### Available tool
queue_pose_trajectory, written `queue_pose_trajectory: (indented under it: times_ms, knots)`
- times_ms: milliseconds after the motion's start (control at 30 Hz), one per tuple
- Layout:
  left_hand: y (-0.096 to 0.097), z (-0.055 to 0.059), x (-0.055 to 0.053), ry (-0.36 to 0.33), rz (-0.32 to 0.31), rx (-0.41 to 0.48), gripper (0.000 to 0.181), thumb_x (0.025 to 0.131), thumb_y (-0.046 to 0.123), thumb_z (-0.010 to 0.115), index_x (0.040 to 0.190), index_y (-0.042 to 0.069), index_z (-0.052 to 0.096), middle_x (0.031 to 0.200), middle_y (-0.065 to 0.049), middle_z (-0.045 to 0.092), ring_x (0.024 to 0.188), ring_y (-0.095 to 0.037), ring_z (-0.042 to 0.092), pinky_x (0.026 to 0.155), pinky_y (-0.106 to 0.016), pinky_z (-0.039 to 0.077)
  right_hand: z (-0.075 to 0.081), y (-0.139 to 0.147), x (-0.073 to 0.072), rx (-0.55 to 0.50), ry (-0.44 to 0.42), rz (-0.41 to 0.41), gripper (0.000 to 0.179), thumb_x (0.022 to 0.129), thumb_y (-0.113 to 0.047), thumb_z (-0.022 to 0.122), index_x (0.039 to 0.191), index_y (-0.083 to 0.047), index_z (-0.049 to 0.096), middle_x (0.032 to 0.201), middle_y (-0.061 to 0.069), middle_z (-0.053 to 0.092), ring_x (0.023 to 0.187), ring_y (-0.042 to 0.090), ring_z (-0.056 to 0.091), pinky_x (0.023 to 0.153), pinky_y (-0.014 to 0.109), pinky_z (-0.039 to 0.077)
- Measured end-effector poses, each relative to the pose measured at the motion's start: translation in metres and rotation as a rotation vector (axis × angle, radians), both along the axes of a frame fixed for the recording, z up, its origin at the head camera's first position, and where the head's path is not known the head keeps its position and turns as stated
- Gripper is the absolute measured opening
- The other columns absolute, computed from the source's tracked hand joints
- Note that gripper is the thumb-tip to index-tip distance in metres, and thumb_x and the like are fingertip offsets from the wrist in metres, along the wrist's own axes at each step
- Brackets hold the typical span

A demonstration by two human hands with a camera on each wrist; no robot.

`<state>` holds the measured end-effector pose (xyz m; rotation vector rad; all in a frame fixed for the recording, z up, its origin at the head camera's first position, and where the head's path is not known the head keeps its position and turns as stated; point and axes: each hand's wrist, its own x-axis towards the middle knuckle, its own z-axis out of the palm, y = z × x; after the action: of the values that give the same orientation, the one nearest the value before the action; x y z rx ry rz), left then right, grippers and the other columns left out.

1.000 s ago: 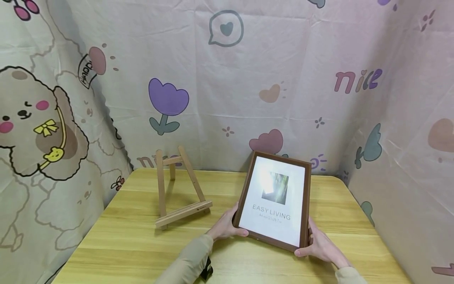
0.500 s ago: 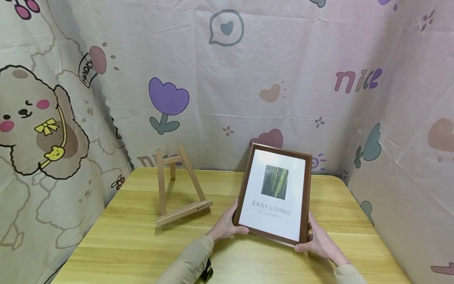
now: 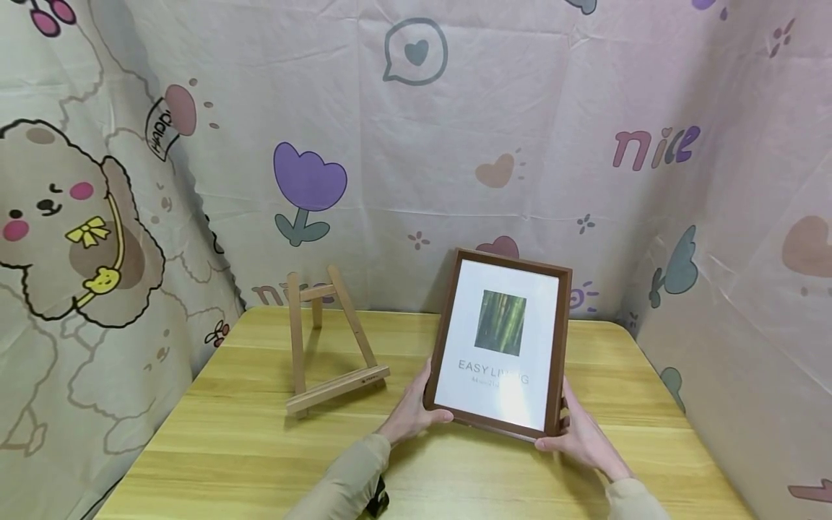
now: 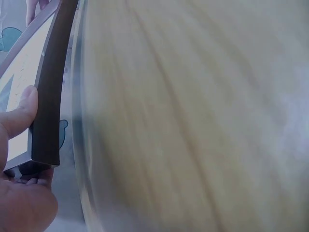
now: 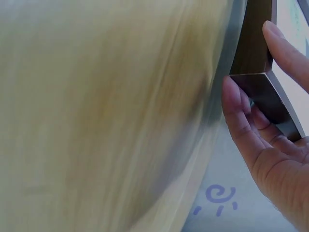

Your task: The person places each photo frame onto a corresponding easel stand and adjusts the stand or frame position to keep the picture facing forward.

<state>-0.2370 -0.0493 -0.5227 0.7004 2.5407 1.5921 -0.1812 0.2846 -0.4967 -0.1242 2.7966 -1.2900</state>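
A brown picture frame (image 3: 500, 347), with a small green picture and the words "EASY LIVING" on white, tilts back between both hands in the head view. My left hand (image 3: 409, 412) grips its lower left corner, thumb over the front; the left wrist view shows the fingers behind the dark frame edge (image 4: 50, 92). At the lower right corner my right hand (image 3: 581, 433) holds it, and in the right wrist view the thumb lies on the front with fingers curled behind the corner (image 5: 270, 96). A small wooden easel (image 3: 338, 386) stands to the left, apart from the hands.
The wood-grain table (image 3: 227, 448) lies under everything. Printed cloth (image 3: 416, 144) hangs behind it and on both sides. A small black object (image 3: 377, 498) shows beside the left sleeve.
Both hands have raised the picture frame and tipped it more upright, shifting it slightly left. The glare has moved off the green picture to the lower part. The easel has stayed put.
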Motion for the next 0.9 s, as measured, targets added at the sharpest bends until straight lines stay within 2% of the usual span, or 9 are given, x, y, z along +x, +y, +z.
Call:
queue_pose_trajectory:
  times_ms: [133, 267, 400, 467, 667, 800, 900]
  knots:
    - [0.001, 0.001, -0.001, 0.049, 0.018, 0.037, 0.115, 0.080, 0.023, 0.084, 0.161, 0.001, 0.006, 0.167, -0.024, 0.014, 0.152, -0.047, 0.021, 0.122, -0.065, 0.020, 0.000, -0.002, -0.002, -0.009, 0.007, -0.010, 0.143, 0.065, -0.014, 0.093, 0.162, -0.019, -0.013, 0.137, 0.030, 0.051, 0.093, 0.023, 0.066, 0.076, 0.026, 0.058]
    - [0.000, 0.003, -0.001, 0.085, 0.031, 0.068, 0.117, 0.077, 0.021, 0.087, 0.161, 0.002, 0.008, 0.165, -0.026, 0.022, 0.149, -0.047, 0.029, 0.120, -0.065, 0.025, 0.001, -0.003, -0.002, -0.007, 0.023, -0.020, 0.143, 0.065, -0.015, 0.093, 0.162, -0.017, -0.013, 0.141, 0.031, 0.046, 0.100, 0.028, 0.065, 0.080, 0.031, 0.061]
    - [-0.001, 0.006, 0.001, 0.082, 0.061, 0.073, 0.117, 0.076, 0.021, 0.088, 0.161, 0.005, 0.009, 0.164, -0.026, 0.025, 0.148, -0.047, 0.031, 0.119, -0.066, 0.027, 0.001, -0.005, -0.004, -0.001, 0.054, -0.040, 0.143, 0.065, -0.015, 0.093, 0.162, -0.014, -0.012, 0.137, 0.031, 0.047, 0.105, 0.033, 0.064, 0.084, 0.038, 0.061]
    - [-0.002, 0.009, 0.002, 0.080, 0.072, 0.080, 0.117, 0.076, 0.020, 0.088, 0.161, 0.007, 0.009, 0.164, -0.025, 0.025, 0.148, -0.047, 0.031, 0.119, -0.066, 0.027, 0.002, -0.006, -0.005, -0.012, 0.067, -0.051, 0.143, 0.064, -0.013, 0.093, 0.162, -0.014, -0.011, 0.133, 0.030, 0.050, 0.103, 0.032, 0.065, 0.084, 0.037, 0.061]
    - [-0.004, 0.013, 0.004, 0.086, 0.098, 0.101, 0.117, 0.076, 0.019, 0.088, 0.162, 0.011, 0.009, 0.163, -0.024, 0.028, 0.147, -0.046, 0.034, 0.118, -0.065, 0.031, 0.006, -0.010, -0.008, -0.058, 0.119, -0.064, 0.138, 0.064, -0.008, 0.093, 0.162, -0.009, -0.003, 0.126, 0.025, 0.052, 0.096, 0.024, 0.064, 0.080, 0.024, 0.058]
    - [-0.005, 0.012, 0.004, 0.095, 0.117, 0.105, 0.117, 0.076, 0.018, 0.088, 0.162, 0.010, 0.009, 0.165, -0.024, 0.024, 0.147, -0.047, 0.033, 0.117, -0.064, 0.033, 0.006, -0.012, -0.009, -0.069, 0.169, -0.058, 0.131, 0.065, -0.008, 0.093, 0.161, -0.005, 0.003, 0.126, 0.025, 0.053, 0.096, 0.023, 0.064, 0.080, 0.023, 0.058]
    - [-0.007, 0.012, 0.004, 0.102, 0.126, 0.116, 0.117, 0.076, 0.016, 0.088, 0.162, 0.009, 0.009, 0.163, -0.024, 0.028, 0.144, -0.045, 0.039, 0.116, -0.060, 0.037, 0.004, -0.013, -0.011, -0.086, 0.207, -0.051, 0.127, 0.067, -0.007, 0.092, 0.161, -0.003, 0.006, 0.126, 0.025, 0.054, 0.097, 0.023, 0.064, 0.082, 0.023, 0.059]
